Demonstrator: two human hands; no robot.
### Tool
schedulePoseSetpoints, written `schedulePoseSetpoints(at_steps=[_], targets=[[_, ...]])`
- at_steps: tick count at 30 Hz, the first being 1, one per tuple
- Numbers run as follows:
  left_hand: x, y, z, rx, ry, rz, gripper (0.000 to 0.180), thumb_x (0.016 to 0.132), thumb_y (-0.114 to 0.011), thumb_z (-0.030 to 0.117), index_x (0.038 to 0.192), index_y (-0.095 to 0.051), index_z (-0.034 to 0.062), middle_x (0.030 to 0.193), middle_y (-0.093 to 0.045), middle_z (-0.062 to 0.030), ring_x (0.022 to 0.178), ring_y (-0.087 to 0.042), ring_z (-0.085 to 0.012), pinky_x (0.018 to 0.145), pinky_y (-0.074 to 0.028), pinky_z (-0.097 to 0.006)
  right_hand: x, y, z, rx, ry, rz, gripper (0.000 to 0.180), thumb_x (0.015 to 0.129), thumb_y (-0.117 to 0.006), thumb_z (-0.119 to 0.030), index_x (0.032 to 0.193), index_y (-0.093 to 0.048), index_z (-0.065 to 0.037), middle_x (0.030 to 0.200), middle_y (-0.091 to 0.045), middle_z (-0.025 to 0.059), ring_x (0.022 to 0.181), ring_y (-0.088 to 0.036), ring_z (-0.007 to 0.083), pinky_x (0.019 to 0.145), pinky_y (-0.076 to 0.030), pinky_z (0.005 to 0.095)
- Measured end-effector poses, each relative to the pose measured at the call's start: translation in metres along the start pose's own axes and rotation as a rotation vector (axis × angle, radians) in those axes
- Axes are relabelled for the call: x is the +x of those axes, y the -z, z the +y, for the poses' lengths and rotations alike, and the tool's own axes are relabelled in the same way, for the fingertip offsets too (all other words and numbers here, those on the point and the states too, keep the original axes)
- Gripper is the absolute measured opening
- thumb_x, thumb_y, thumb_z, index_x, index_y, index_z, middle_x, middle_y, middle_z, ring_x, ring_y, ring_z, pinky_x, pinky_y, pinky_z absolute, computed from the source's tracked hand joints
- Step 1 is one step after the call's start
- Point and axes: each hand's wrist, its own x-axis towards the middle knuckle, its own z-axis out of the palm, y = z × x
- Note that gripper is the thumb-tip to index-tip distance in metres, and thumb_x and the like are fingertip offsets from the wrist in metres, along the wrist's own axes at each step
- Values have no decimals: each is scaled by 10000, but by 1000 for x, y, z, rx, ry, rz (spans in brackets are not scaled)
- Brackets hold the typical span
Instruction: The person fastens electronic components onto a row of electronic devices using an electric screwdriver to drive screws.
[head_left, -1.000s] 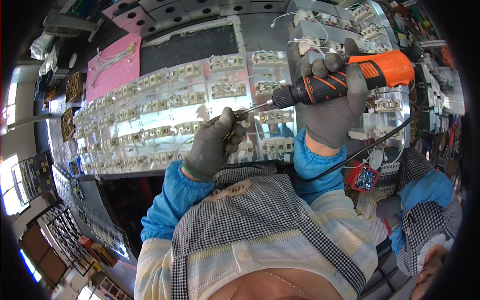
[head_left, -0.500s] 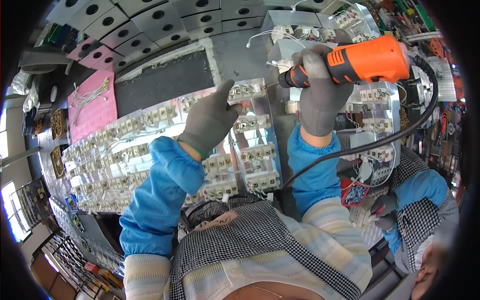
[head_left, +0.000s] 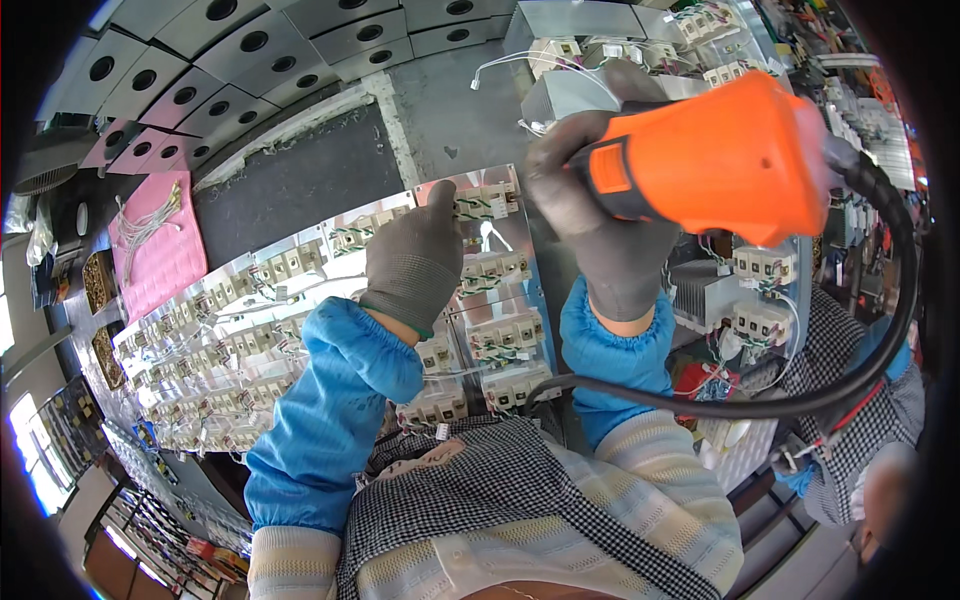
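left hand flat, fingers together, on metal plate of terminal blocks | right hand clamped on orange power screwdriver (black cable trailing)

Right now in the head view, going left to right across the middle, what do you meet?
Pink mat → rows of white terminal blocks on shiny plates → left hand in a grey glove → right hand → orange power screwdriver → black cable.

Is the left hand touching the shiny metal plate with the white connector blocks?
Touching. In the head view, the gloved left hand lies flat on the metal plate, its fingers reaching up against a white connector block, with no gap visible.
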Motion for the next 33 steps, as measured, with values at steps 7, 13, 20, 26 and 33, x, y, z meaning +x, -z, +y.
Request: schedulePoseSetpoints(at_steps=[7, 13, 20, 26, 33], targets=[[-3, -2, -3, -34, 5, 11, 284, 959, -554, 254, 1214, -504, 141, 761, -676, -184, 722, -667, -422, 624, -510, -555, 1, -8, 8, -227, 243, -247, 564, 736, -722, 122, 1251, -514, 24, 799, -684, 58, 707, -653, 119, 671, -534, 249], [-8, -9, -8, -61, -43, 148, 358, 960, -582, 251, 1290, -542, 120, 717, -668, -162, 672, -679, -364, 598, -518, -501, -10, 2, 2, -179, 202, -335, 591, 779, -730, 115, 1309, -481, 37, 855, -684, 75, 757, -660, 149, 676, -565, 323], [-29, 43, -22, -1813, 212, -311, 350, 1038, -516, 206, 1296, -583, -21, 1038, -658, -86, 772, -579, -100, 555, -489, -182, 0, 20, -58, 456, 261, -216, 701, 887, -712, -371, 1466, -434, -89, 950, -554, 55, 818, -538, 218, 821, -460, 501], [-42, 22, -31, -2150, 320, -415, 326, 1040, -482, 123, 1305, -539, -58, 1124, -590, -157, 815, -560, -125, 565, -512, -164, -14, 14, -55, 641, 114, -65, 625, 928, -682, -353, 1428, -449, -59, 957, -546, 49, 851, -529, 207, 876, -487, 460], [-52, 19, -31, -2228, 281, -384, 326, 1047, -513, 187, 1292, -526, -28, 1038, -587, -117, 790, -545, -117, 540, -474, -164, -21, 19, -52, 718, 120, -104, 601, 935, -673, -333, 1421, -449, -60, 1006, -593, 89, 920, -592, 233, 918, -514, 490]])
